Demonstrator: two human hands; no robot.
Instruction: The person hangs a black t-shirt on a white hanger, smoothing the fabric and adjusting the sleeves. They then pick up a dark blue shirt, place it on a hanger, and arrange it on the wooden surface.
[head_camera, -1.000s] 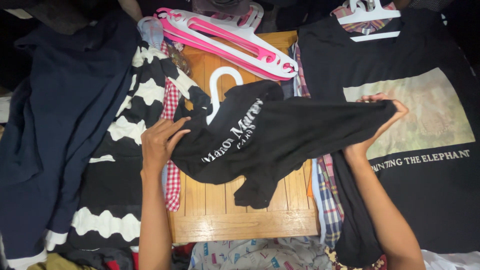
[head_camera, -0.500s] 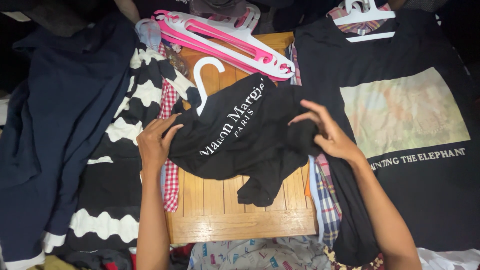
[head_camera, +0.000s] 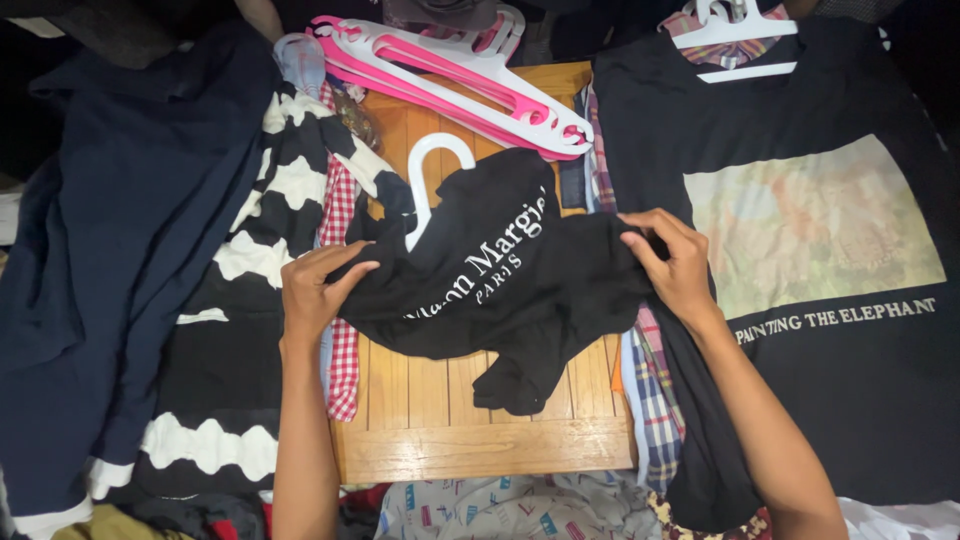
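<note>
left hand pinching left edge of black shirt; right hand gripping its right edge, fingers curled over cloth. shirt w/ white print, bunched, lying on wooden table, centre. white hanger hook poking out at shirt's top. pink hangers just behind. striped top to left, navy top beyond; big black tee w/ picture to right.
</note>
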